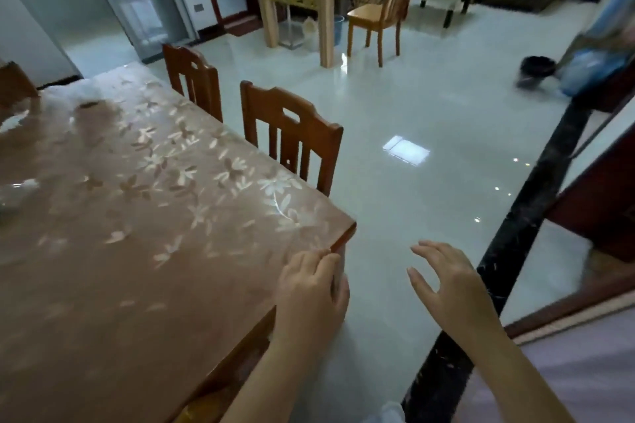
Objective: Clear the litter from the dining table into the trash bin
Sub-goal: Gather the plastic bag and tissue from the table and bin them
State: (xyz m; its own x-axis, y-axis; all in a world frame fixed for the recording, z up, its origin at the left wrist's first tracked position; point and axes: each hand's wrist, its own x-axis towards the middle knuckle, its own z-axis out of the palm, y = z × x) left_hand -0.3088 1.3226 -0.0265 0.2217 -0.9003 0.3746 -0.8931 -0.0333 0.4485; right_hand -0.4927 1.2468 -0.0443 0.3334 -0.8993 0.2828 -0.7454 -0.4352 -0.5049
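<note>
Both hands empty: left hand loosely curled at bench corner, right hand spread open; trash bin lies far forward-right, nearer my right

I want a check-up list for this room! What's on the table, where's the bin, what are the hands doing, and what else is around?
Surface: dining table with a shiny flower-print cover; most of it is bare.
Job's things: blurry pale litter at the far end; a dark trash bin stands on the floor far right.
Clutter: something clear and blurred at the table's left edge; cannot tell what.
Hands: left hand rests at the table's near corner, fingers curled on the edge, holding nothing seen. Right hand hangs open over the floor, empty.
Cables: nothing seen.
Surroundings: two chairs pushed in along the table, a third chair farther off, glossy tiled floor.
</note>
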